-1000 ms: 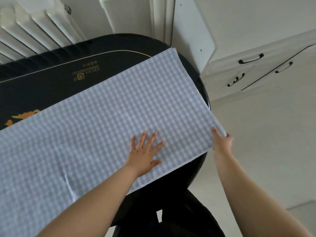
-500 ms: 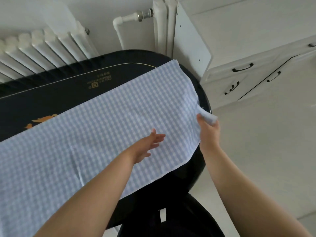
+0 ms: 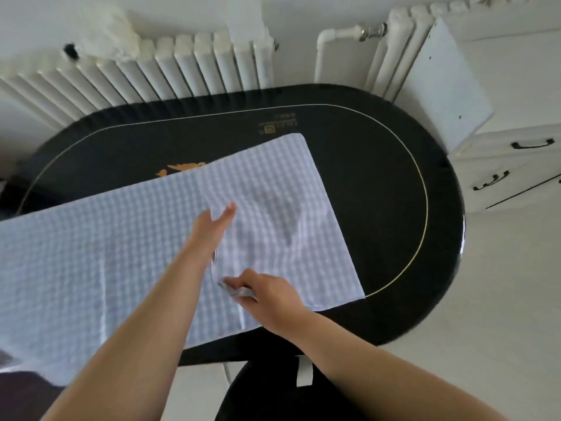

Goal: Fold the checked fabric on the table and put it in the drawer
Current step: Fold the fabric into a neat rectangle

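Note:
The light blue checked fabric (image 3: 115,244) lies across the black oval table (image 3: 394,183), with its right end folded back over itself toward the left. My right hand (image 3: 267,293) pinches the folded-over near corner against the cloth. My left hand (image 3: 214,227) is held edge-on with straight fingers at the folded layer's far edge; whether it grips the cloth is unclear. The fold's crease runs from the table's middle down to the near right. The white drawer unit (image 3: 516,165) with black handles stands to the right of the table, its drawers closed.
White radiators (image 3: 182,68) line the wall behind the table. A white panel (image 3: 446,83) leans beside the drawer unit. Pale floor (image 3: 485,329) stretches to the right. A dark seat or garment (image 3: 273,390) sits below the table's near edge.
My right hand has carried the fabric's right end leftward over the cloth, making a fold. The table's right part is now bare. My left hand moved to the folded edge. The view shifted left.

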The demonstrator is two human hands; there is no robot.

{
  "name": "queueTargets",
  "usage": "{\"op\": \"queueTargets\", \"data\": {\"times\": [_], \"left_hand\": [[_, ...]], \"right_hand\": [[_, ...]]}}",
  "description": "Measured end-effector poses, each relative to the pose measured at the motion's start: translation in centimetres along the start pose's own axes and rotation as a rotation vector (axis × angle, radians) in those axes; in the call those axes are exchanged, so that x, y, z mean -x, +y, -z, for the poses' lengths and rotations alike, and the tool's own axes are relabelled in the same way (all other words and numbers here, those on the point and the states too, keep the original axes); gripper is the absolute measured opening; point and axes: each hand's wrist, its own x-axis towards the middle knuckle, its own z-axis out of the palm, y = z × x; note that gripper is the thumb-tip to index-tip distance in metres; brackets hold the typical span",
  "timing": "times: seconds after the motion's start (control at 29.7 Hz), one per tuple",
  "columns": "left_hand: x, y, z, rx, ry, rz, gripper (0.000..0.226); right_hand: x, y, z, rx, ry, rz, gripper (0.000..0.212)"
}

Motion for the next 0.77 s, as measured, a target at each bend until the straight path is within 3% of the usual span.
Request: {"op": "queueTargets", "data": {"times": [0.07,0.13,0.17,0.3,0.4,0.5,0.64,0.77], "left_hand": [[-0.6,-3.7,1.4,-0.078,0.057,0.067,0.035],[-0.9,-6.9,2.0,-0.026,-0.055,0.195,0.033],[-1.4,-7.9,2.0,0.009,-0.099,0.220,0.032],[-3.3,-9.0,2.0,-0.219,0.026,0.092,0.029],[-3.6,-9.7,3.4,-0.310,0.099,0.070,0.027],[-4.0,-10.7,4.6,-0.338,0.104,0.110,0.020],[-4.9,-11.4,4.9,-0.172,0.140,0.156,0.025],[-4.6,-11.6,4.4,-0.045,0.123,0.210,0.053]], "right_hand": [[0.1,-0.2,-2.1,-0.023,-0.117,-0.055,0.038],[-0.1,0.2,-3.5,-0.031,-0.217,-0.181,0.052],[-0.3,0.7,-3.7,-0.057,-0.161,-0.251,0.051],[-1.6,5.4,-1.3,-0.079,0.420,-0.546,0.022],[-2.2,9.3,1.4,-0.042,0.671,-0.859,0.037],[-2.6,12.0,2.6,-0.018,0.615,-1.077,0.044],[-3.9,13.1,4.5,-0.155,0.488,-1.003,0.031],[-4.7,14.1,6.6,-0.217,0.468,-0.943,0.029]]}}
